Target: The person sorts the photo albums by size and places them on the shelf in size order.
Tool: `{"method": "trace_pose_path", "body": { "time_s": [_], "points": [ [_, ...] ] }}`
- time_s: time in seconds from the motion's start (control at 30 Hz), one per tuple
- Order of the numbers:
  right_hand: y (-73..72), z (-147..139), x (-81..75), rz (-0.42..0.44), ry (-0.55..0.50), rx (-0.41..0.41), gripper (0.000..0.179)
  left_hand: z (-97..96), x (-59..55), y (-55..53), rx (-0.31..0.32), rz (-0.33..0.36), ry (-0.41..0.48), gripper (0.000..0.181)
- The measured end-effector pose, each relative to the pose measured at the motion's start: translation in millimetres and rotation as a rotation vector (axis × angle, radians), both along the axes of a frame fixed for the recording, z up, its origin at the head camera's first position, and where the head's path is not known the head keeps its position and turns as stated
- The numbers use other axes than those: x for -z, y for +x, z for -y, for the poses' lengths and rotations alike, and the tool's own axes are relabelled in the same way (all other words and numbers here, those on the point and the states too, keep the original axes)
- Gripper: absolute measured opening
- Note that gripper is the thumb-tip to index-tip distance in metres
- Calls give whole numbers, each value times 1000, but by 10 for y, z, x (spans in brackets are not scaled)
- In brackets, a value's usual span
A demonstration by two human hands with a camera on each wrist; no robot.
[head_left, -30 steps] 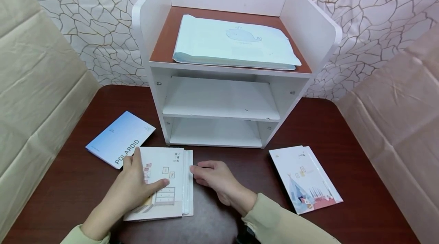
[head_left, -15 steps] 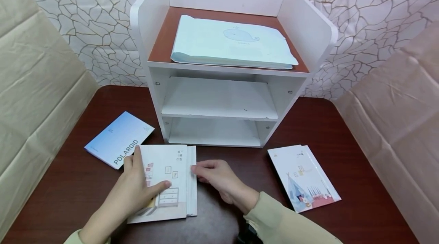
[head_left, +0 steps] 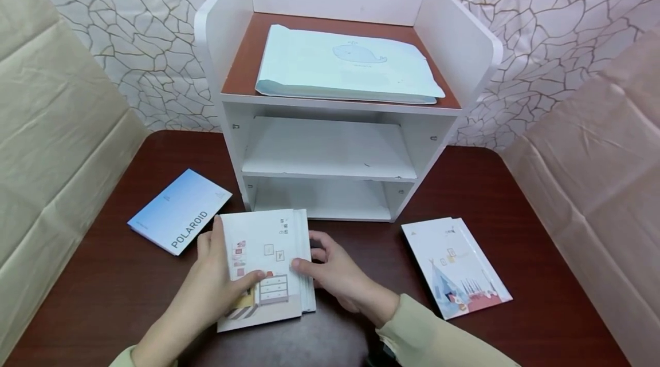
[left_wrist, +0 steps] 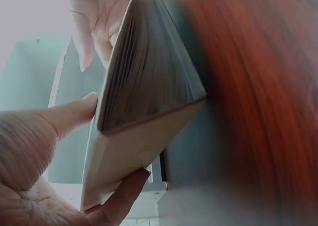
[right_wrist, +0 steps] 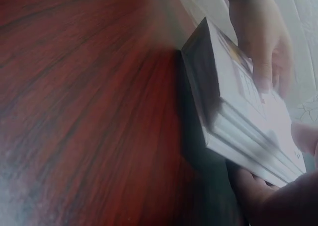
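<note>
A white photo album with a drawn chest of drawers and small pictures on its cover is held between both hands in front of the shelf. My left hand grips its left side, thumb over the cover and fingers around the edge. At the right edge, my right hand pinches the album, thumb on the cover and fingers underneath. In the left wrist view, the album gapes a little at its lower end and shows many thin sleeves. The right wrist view shows its layered edge tilted above the table.
A white shelf unit stands at the back. On its brown top lies a large pale album with a whale. A blue POLAROID album lies at left, and another white album with a tent drawing lies at right.
The album has shifted right and slightly toward the shelf, carried along by my left hand. My right hand has gone from its edge to a grip with the thumb on the cover.
</note>
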State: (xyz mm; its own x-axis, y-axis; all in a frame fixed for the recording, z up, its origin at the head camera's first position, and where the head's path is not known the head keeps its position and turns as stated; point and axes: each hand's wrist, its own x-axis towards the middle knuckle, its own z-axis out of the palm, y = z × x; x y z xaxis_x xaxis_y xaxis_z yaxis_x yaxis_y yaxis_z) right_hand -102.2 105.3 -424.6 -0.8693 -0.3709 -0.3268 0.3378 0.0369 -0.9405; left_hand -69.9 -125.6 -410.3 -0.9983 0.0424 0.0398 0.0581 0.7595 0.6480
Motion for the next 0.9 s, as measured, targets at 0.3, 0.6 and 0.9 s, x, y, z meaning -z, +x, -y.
{"method": "trace_pose_path", "body": {
  "time_s": [0.3, 0.6, 0.9],
  "points": [
    [31, -48, 19, -49, 0, -41, 54, -118, 29, 20, 17, -15, 11, 132],
    [22, -145, -11, -123, -30, -18, 49, -156, -23, 49, 24, -123, 43, 122],
    [1, -280, -157, -269, 19, -6, 51, -179, -19, 53, 87, -184, 186, 108]
  ]
}}
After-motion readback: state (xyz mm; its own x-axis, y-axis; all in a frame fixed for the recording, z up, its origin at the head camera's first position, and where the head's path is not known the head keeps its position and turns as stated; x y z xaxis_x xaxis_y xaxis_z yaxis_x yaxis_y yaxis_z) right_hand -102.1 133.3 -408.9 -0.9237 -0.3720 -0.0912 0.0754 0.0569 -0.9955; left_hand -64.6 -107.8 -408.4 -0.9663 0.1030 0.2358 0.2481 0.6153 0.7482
